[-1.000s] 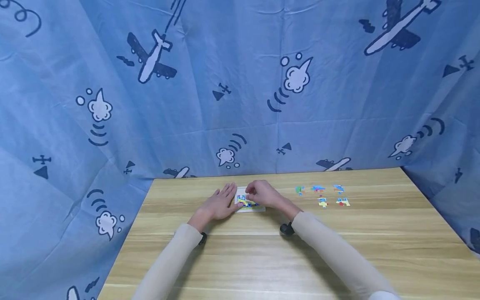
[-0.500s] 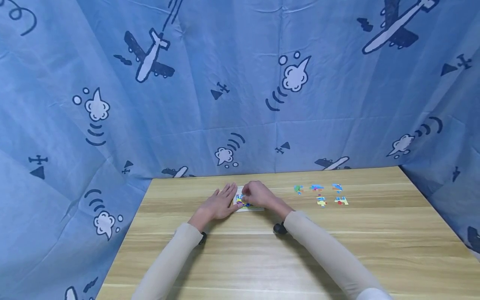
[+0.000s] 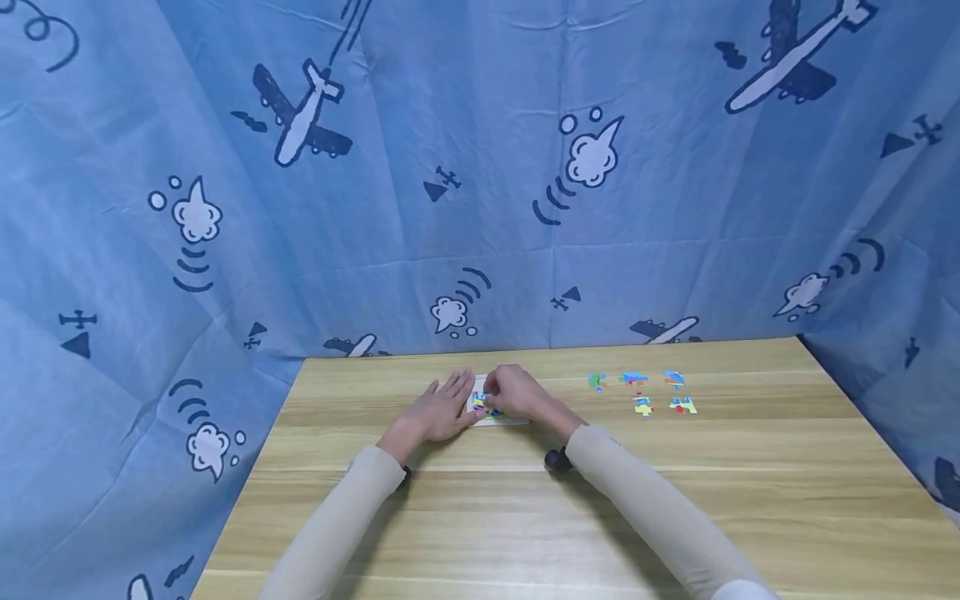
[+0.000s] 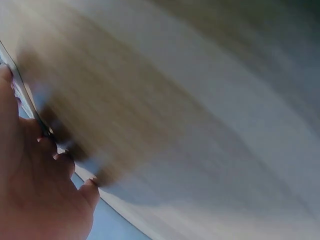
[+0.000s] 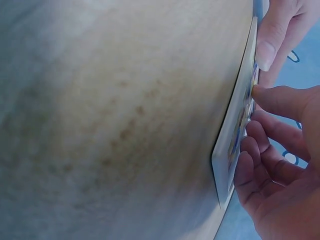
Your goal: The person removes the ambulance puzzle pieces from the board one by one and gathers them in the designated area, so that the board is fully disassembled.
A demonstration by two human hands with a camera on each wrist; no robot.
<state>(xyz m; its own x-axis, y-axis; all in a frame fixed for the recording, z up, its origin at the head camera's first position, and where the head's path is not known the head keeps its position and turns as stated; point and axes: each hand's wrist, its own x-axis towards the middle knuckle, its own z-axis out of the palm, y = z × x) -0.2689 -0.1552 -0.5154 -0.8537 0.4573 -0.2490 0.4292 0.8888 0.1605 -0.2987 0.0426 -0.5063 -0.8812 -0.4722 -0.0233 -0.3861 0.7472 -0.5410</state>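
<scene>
A small white-bordered jigsaw puzzle board [image 3: 504,422], its inside brightly coloured, lies on the table between the hands. Spread flat at its left side, the left hand [image 3: 437,415] steadies it, with the thumb over the lower left edge. From the right, the right hand [image 3: 519,392] reaches over the board with bent fingers. In the right wrist view, the thumb and index finger of the right hand [image 5: 287,165] pinch at the face of the board [image 5: 221,157]; the puzzle piece between them is mostly hidden. The left wrist view shows the left hand [image 4: 42,185] at the board's edge.
Several loose puzzle pieces lie to the right on the wooden table [image 3: 480,517], among them a green one [image 3: 597,381], a blue one [image 3: 674,379] and a yellow one [image 3: 643,407]. A blue curtain [image 3: 360,250] with airplane prints hangs behind the table.
The right hand has shifted slightly left over the board, then stayed there. The left hand keeps its place on the board, and the loose pieces lie as before.
</scene>
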